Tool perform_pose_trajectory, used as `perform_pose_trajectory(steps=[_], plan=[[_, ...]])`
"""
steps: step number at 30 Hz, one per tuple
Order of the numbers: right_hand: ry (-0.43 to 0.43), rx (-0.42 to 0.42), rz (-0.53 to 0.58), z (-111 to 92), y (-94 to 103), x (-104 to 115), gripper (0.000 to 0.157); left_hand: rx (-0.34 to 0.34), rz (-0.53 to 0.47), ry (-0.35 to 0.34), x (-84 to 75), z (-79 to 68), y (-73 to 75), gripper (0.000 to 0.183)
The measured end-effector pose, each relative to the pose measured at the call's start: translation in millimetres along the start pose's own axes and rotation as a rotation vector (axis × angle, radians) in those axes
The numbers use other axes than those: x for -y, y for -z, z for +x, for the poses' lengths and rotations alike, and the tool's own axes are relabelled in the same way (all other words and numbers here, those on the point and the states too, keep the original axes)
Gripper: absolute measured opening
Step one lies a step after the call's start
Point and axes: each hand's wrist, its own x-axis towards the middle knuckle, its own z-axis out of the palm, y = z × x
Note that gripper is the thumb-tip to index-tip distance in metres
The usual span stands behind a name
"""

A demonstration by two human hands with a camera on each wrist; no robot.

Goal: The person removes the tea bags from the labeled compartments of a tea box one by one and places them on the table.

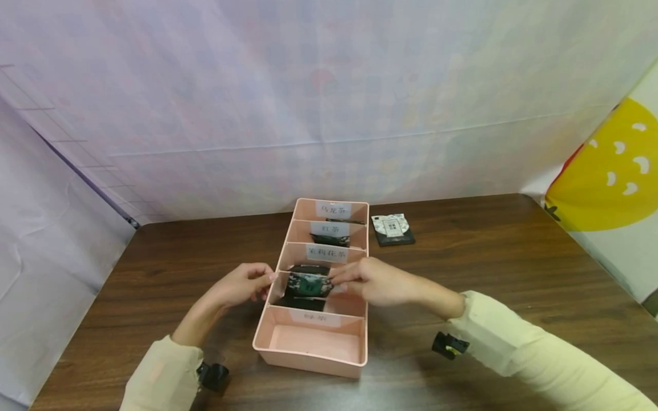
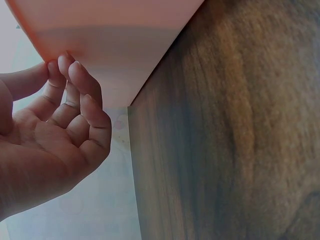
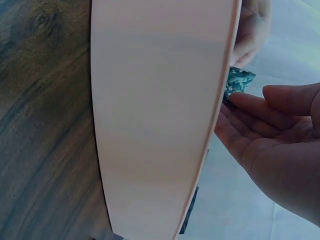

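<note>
A long pink divided box (image 1: pixel 311 370) stands on the table, with paper labels in Chinese on its walls. In the compartment second from the near end, a green patterned tea sachet (image 1: pixel 310 285) leans against the divider, with a dark sachet (image 1: pixel 303 303) below it. My right hand (image 1: pixel 382 282) reaches over the right rim; its fingers touch the green sachet's right side, and in the right wrist view the thumb (image 3: pixel 290 98) is apart from it. At the left rim, my left hand (image 1: pixel 244 284) pinches the box's edge between thumb and fingertips.
Dark sachets (image 1: pixel 330 239) also lie in the farther compartments. To the right of the box's far end, a black-and-white square sachet (image 1: pixel 393 229) lies on the wooden table (image 1: pixel 478 251). A pale patterned cloth (image 1: pixel 329 103) hangs behind the table.
</note>
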Motion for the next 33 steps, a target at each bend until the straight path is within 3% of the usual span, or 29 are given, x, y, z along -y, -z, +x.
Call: perform_pose_trajectory(steps=[16,33], plan=[[-0.066,-0.044,0.017,-6.0,25.4,9.4,0.026,-0.004,-0.012,0.003,0.1,-0.7,-0.2,0.016],[-0.088,-0.144,0.013,-18.5,58.6,19.8,0.025,-0.006,-0.030,-0.001,-0.4,-1.5,-0.5,0.017]])
